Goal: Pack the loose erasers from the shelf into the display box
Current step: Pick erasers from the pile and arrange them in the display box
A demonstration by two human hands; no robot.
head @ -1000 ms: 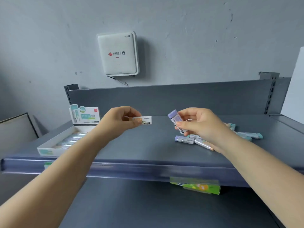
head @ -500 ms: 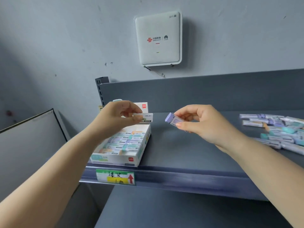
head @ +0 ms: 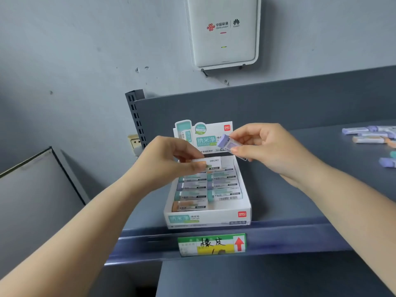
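The white display box [head: 209, 218] stands at the front left of the grey shelf [head: 285, 202], its header card upright at the back. Two columns of sleeved erasers fill most of it. My left hand [head: 169, 162] pinches a white-sleeved eraser [head: 211, 163] just above the box's back rows. My right hand [head: 265, 148] holds a purple eraser [head: 228, 144] tilted, in front of the header card. Several loose erasers [head: 368, 136] lie on the shelf at the far right.
A white router box [head: 222, 31] hangs on the wall above. The shelf's back panel [head: 278, 103] rises behind the box. A green and yellow price label [head: 212, 244] sits on the shelf's front rail. A grey panel [head: 32, 189] leans at the left.
The view has swung left and closer, so the box sits in the centre. Both hands carried their erasers over to the box; the left eraser has dropped to just above its back rows.
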